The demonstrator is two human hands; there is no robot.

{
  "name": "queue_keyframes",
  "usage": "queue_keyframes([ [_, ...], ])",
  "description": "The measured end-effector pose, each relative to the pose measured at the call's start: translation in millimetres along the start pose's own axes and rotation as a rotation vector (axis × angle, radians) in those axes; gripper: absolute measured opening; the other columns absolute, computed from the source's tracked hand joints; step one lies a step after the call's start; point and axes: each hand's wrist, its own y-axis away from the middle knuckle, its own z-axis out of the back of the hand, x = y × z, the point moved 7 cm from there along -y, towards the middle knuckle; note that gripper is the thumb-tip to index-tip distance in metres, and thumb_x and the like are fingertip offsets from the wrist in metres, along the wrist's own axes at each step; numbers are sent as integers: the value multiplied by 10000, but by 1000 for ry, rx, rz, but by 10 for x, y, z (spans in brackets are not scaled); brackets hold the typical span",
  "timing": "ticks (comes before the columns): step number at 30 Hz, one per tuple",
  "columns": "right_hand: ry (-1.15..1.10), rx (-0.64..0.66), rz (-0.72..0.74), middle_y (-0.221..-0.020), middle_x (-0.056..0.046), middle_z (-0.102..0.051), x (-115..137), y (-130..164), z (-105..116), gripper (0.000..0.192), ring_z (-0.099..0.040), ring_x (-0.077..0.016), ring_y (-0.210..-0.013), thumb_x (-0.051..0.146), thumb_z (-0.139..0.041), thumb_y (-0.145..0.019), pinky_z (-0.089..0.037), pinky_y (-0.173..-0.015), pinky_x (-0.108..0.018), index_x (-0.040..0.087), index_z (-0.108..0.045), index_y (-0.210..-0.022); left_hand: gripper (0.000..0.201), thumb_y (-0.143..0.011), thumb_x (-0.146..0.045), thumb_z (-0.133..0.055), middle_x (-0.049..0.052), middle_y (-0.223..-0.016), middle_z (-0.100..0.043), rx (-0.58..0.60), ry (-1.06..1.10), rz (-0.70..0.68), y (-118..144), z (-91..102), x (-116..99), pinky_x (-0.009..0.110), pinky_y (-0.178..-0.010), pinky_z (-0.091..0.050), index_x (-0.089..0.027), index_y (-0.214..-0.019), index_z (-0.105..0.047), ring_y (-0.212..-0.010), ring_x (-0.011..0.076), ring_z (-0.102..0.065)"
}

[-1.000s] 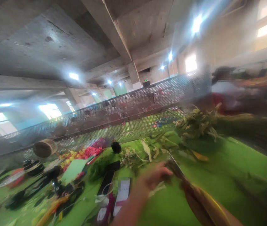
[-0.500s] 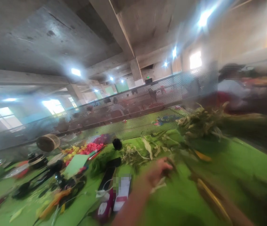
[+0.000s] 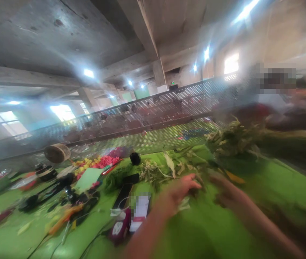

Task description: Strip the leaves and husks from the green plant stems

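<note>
Green felt-covered table [image 3: 277, 187]: left hand [image 3: 181, 189] and right hand [image 3: 223, 189] meet over dark leafy stems [image 3: 196, 180]. Grip unreadable through blur. Risk: stems slipping, loose dried leaves [image 3: 169, 167] scattering.

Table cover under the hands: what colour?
Bright green table cover, plain with no pattern; the head view shows it.

There is only one view, from a camera on the person's head. It is tilted and looks forward more than down, so the concrete ceiling [image 3: 61, 39] fills the upper half. Below, the green table [image 3: 277, 187] lies close, and the perforated metal screen [image 3: 169, 118] crosses the middle. The picture is blurred.
</note>
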Motion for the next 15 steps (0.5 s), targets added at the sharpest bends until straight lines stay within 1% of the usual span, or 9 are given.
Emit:
queue_keyframes([
  [1, -66, 62, -11, -1265, -87, -632, 117, -54, -143, 568, -676, -198, -767, 327, -604, -692, -526, -631, -311, 229, -574, -1251, 352, -678, -209, -650, 43, -899, -630, 9, -22, -17, -10, -7, -30, 230, -659, -423, -167, -1026, -608, -756, 126, -556],
  [3, -132, 94, 17, -1037, -83, -713, 322, -159, -298, 456, -670, -203, -803, 370, -624, -702, -515, -659, -297, 180, -639, -1116, 319, -670, -208, -646, 27, -851, -621, 34, -58, -61, -27, -3, -124, 227, -648, -422, -161, -984, -618, -706, 111, -544],
  [5, -81, 36, 5, -756, -47, -703, 392, -252, -291, 299, -635, -181, -675, 414, -628, -688, -499, -617, -292, 170, -684, -852, 310, -680, -219, -621, 22, -822, -618, 34, -91, -95, -59, 57, -225, 225, -621, -419, -159, -984, -613, -645, 96, -521],
  [7, -6, -39, -3, -594, -11, -629, 373, -324, -200, 255, -576, -154, -573, 441, -617, -680, -473, -565, -278, 188, -643, -669, 359, -718, -253, -588, 35, -855, -630, -15, -188, -127, -124, 174, -303, 222, -606, -418, -166, -1066, -588, -637, 98, -516],
  [9, 31, -86, -7, -548, 5, -584, 288, -373, -111, 266, -538, -138, -536, 456, -606, -683, -442, -523, -257, 198, -612, -618, 391, -763, -278, -535, 41, -881, -629, -142, -406, -162, -222, 339, -341, 232, -619, -431, -175, -1140, -558, -669, 116, -528],
  [10, 34, -95, -14, -546, 9, -576, 222, -391, -82, 270, -525, -132, -522, 463, -603, -686, -425, -501, -248, 199, -613, -630, 379, -781, -285, -512, 36, -876, -626, -239, -572, -185, -274, 427, -354, 244, -640, -439, -179, -1143, -558, -689, 129, -538],
  [11, 37, -98, -28, -549, 11, -574, 143, -406, -63, 277, -509, -126, -505, 473, -599, -691, -407, -479, -242, 199, -621, -654, 358, -773, -271, -521, 42, -869, -622, -307, -655, -185, -333, 499, -333, 270, -672, -445, -174, -1114, -574, -711, 150, -544],
  [13, 50, -99, -56, -556, 12, -576, -24, -427, -43, 295, -485, -121, -480, 492, -588, -704, -377, -446, -235, 200, -636, -696, 328, -748, -220, -542, 68, -933, -624, -397, -761, -187, -455, 600, -256, 328, -782, -439, -172, -1068, -595, -833, 205, -562],
  [15, 83, -94, -48, -578, 1, -597, -154, -445, -30, 301, -508, -134, -503, 499, -583, -707, -383, -454, -239, 204, -644, -690, 333, -739, -184, -554, 89, -1036, -624, -429, -836, -181, -566, 658, -153, 361, -876, -413, -186, -1069, -597, -972, 251, -555],
])
